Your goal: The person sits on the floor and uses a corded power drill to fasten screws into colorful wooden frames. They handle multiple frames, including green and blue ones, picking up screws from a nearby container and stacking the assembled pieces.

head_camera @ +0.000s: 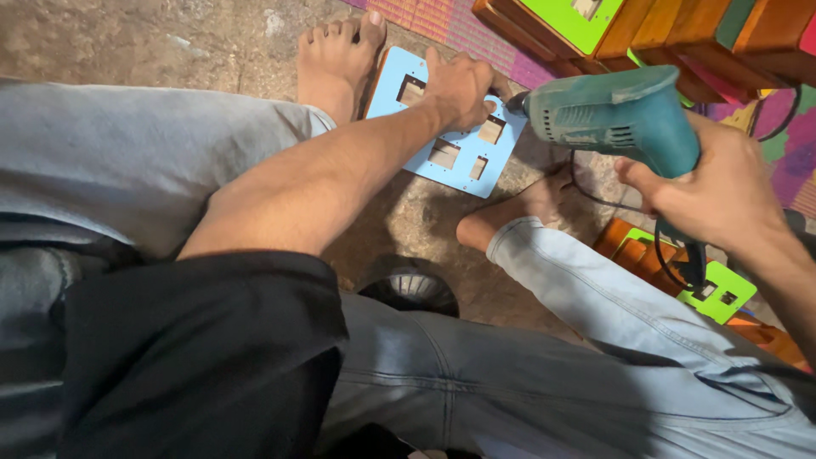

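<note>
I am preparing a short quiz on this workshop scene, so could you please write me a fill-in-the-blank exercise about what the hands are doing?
1. The right hand grips a teal electric ____ by its handle.
2. The left hand presses down on a flat light ____ panel with square cut-outs.
3. That panel lies on the bare floor between the person's two bare ____.
4. The black cord hangs from the tool held in the ____ hand.

Missing words: drill; blue; feet; right
</note>
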